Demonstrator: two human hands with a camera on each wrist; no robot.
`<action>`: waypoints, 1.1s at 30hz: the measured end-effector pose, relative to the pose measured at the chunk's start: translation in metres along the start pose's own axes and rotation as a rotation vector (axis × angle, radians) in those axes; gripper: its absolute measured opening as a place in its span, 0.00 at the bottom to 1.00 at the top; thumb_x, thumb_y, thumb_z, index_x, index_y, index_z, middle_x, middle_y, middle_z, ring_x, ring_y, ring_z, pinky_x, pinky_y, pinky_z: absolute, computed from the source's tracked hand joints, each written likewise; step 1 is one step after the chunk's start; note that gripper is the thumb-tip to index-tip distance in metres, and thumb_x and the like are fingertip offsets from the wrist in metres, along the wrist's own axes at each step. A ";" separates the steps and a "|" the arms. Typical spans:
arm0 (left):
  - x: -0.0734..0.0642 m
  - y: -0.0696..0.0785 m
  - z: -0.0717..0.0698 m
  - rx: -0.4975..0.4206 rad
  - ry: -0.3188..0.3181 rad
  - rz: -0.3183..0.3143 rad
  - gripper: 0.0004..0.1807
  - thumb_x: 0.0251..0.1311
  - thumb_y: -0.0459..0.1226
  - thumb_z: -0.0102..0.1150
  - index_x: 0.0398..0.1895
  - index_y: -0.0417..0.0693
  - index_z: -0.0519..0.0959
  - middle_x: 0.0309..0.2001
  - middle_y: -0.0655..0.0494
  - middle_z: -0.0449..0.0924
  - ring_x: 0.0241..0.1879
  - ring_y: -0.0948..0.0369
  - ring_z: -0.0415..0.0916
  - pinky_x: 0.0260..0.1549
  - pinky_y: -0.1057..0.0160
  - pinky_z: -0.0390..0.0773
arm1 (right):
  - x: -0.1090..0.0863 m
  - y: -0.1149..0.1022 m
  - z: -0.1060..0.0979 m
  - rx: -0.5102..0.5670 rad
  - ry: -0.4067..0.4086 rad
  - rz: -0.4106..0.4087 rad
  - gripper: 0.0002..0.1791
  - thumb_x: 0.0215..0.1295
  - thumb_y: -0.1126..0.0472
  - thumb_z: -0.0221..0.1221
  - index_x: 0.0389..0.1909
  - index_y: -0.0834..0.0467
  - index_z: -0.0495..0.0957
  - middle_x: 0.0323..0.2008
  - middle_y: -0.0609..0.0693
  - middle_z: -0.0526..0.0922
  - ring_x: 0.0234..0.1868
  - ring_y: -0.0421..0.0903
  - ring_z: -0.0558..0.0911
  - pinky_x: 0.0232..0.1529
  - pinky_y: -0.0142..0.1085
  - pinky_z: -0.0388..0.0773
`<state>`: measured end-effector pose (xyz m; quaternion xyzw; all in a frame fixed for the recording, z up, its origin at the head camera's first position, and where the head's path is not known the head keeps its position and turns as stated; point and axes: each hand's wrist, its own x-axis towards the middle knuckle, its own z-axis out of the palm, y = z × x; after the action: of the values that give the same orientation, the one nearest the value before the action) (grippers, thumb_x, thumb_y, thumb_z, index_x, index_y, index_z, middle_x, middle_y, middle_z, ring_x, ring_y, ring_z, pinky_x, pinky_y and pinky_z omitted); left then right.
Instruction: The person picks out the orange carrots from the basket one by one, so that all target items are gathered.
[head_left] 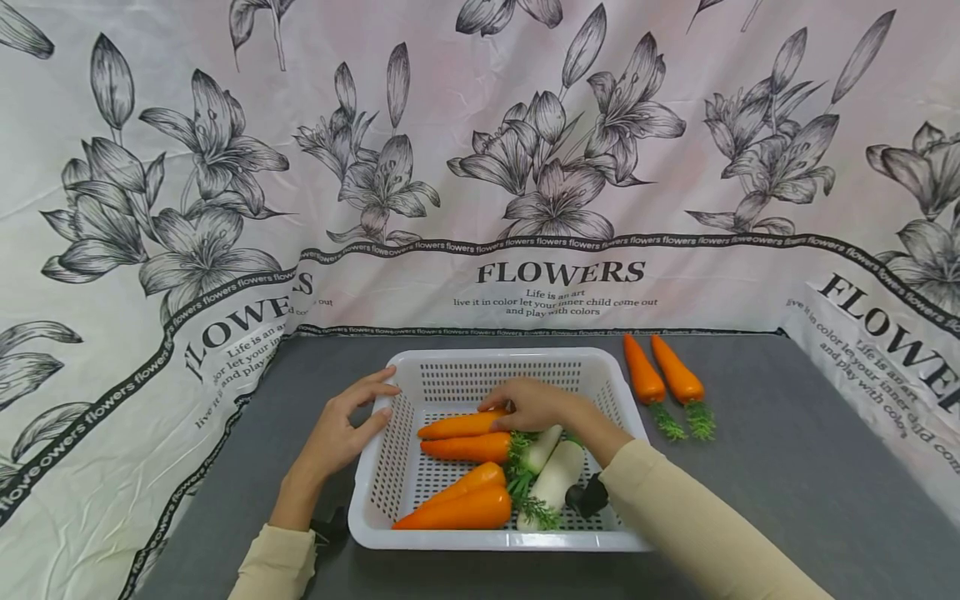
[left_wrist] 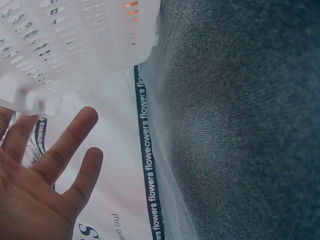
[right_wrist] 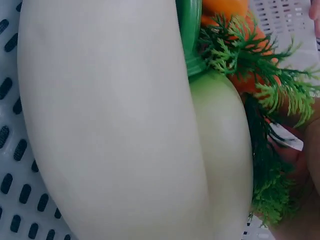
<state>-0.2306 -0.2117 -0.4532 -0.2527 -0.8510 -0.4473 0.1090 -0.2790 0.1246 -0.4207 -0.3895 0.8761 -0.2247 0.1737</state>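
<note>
My right hand (head_left: 534, 402) reaches into a white perforated basket (head_left: 566, 540) and grips the thick end of the uppermost carrot (head_left: 453, 426). A second carrot (head_left: 467, 448) lies just below that one, and two more carrots (head_left: 461, 508) lie near the basket's front wall. To their right are white radishes (head_left: 557, 479), which fill much of the right wrist view, with feathery green carrot tops (right_wrist: 260, 55) beside them. My left hand (head_left: 347, 425) touches the basket's left rim; in the left wrist view its outer fingers (left_wrist: 70, 142) are straight and spread.
Two carrots (head_left: 678, 372) with green tops lie on the grey tabletop (head_left: 757, 467), right of the basket. Patterned flower cloth (head_left: 555, 287) hangs behind and along both sides. A black strap piece (head_left: 587, 497) shows near my right wrist.
</note>
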 end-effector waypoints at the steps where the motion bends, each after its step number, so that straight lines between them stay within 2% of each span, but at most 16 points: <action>1: 0.000 0.000 0.000 0.003 0.001 0.000 0.16 0.68 0.36 0.60 0.57 0.51 0.83 0.73 0.54 0.71 0.71 0.48 0.70 0.57 0.41 0.75 | 0.000 0.000 0.000 0.005 -0.005 -0.003 0.20 0.71 0.58 0.62 0.61 0.58 0.81 0.57 0.53 0.85 0.51 0.47 0.84 0.55 0.40 0.80; 7: 0.000 -0.001 0.000 0.004 0.001 -0.002 0.16 0.68 0.36 0.60 0.58 0.52 0.82 0.73 0.55 0.71 0.71 0.49 0.70 0.57 0.42 0.76 | -0.002 0.000 -0.003 0.046 -0.024 0.032 0.22 0.71 0.57 0.62 0.63 0.60 0.80 0.58 0.55 0.84 0.52 0.48 0.83 0.57 0.43 0.79; 14: 0.000 -0.002 0.000 0.003 -0.001 -0.009 0.16 0.68 0.37 0.60 0.58 0.52 0.82 0.73 0.56 0.71 0.71 0.49 0.69 0.58 0.40 0.74 | -0.003 0.002 -0.006 0.123 -0.027 0.092 0.21 0.68 0.55 0.65 0.59 0.58 0.82 0.50 0.49 0.86 0.45 0.39 0.81 0.51 0.36 0.79; 21: 0.001 -0.003 0.000 0.013 -0.004 -0.007 0.16 0.68 0.37 0.60 0.58 0.52 0.82 0.73 0.56 0.71 0.72 0.49 0.69 0.59 0.42 0.75 | -0.003 0.005 -0.009 0.151 -0.019 0.022 0.21 0.67 0.56 0.66 0.58 0.58 0.82 0.47 0.48 0.87 0.44 0.38 0.82 0.51 0.36 0.79; 27: 0.001 -0.002 0.001 0.006 -0.007 -0.010 0.16 0.69 0.38 0.60 0.58 0.53 0.82 0.73 0.56 0.71 0.72 0.48 0.69 0.59 0.41 0.74 | -0.006 0.005 -0.015 0.171 0.019 0.004 0.25 0.69 0.55 0.64 0.65 0.58 0.78 0.55 0.52 0.85 0.50 0.41 0.83 0.54 0.37 0.79; 29: 0.001 -0.002 0.000 0.006 -0.008 -0.015 0.16 0.69 0.38 0.60 0.58 0.54 0.82 0.74 0.56 0.71 0.71 0.49 0.69 0.59 0.41 0.75 | -0.007 0.004 -0.019 0.209 0.033 -0.016 0.26 0.69 0.55 0.64 0.66 0.59 0.77 0.58 0.54 0.85 0.52 0.44 0.84 0.54 0.38 0.80; 33: 0.000 -0.001 0.000 0.003 -0.009 -0.024 0.16 0.69 0.39 0.60 0.58 0.55 0.82 0.74 0.56 0.70 0.71 0.49 0.70 0.59 0.42 0.76 | -0.012 -0.001 -0.032 0.272 0.069 -0.006 0.28 0.69 0.55 0.65 0.68 0.58 0.76 0.60 0.54 0.83 0.54 0.46 0.85 0.54 0.38 0.81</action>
<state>-0.2316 -0.2122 -0.4536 -0.2445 -0.8550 -0.4462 0.1001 -0.2860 0.1408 -0.3920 -0.3569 0.8419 -0.3551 0.1941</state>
